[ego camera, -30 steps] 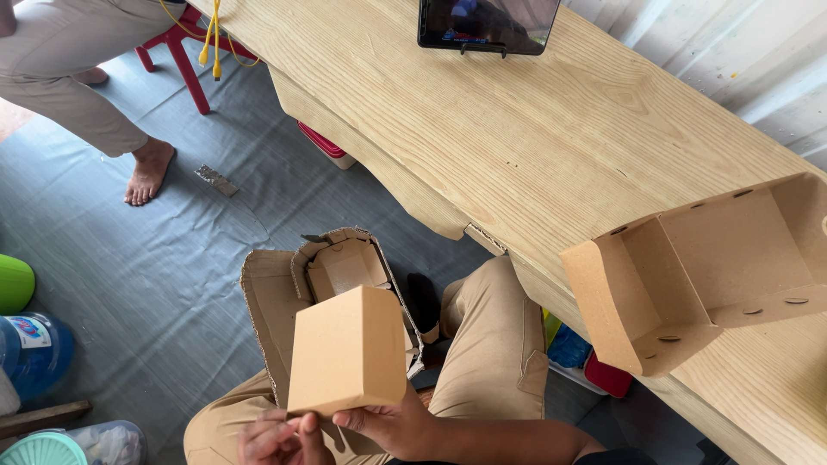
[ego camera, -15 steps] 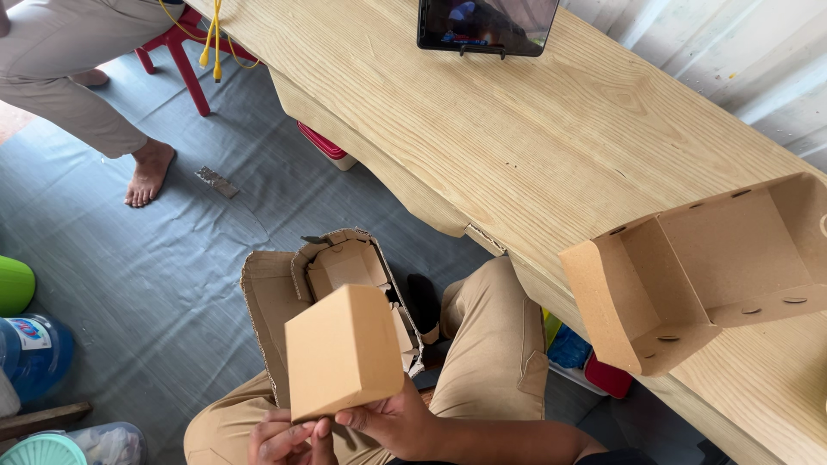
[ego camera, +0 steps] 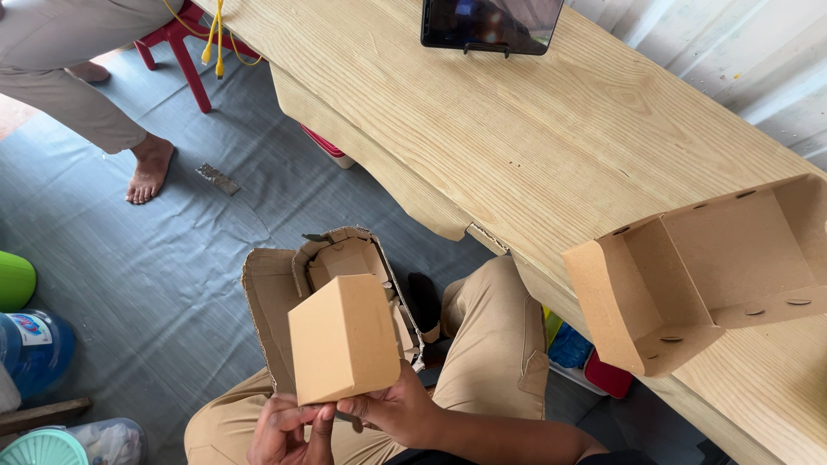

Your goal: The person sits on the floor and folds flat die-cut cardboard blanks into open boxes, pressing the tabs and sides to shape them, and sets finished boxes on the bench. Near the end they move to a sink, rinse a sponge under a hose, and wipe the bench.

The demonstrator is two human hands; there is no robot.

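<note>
I hold a small closed brown cardboard box (ego camera: 343, 339) over my lap with both hands at its lower edge. My left hand (ego camera: 289, 429) grips the bottom left corner and my right hand (ego camera: 392, 408) pinches the bottom right. Behind it, between my knees, stands a larger open cardboard carton (ego camera: 280, 288) with smaller boxes inside. On the wooden table (ego camera: 517, 146) at right lies an open, unfolded cardboard box (ego camera: 698, 275), apart from my hands.
A dark tablet on a stand (ego camera: 491, 21) sits at the table's far edge. Another person's bare foot (ego camera: 151, 168) and a red stool (ego camera: 185, 52) are at upper left on the grey floor sheet. A blue water bottle (ego camera: 34, 349) stands at left.
The small box has tilted slightly and my fingers have shifted along its bottom edge; everything else stays put.
</note>
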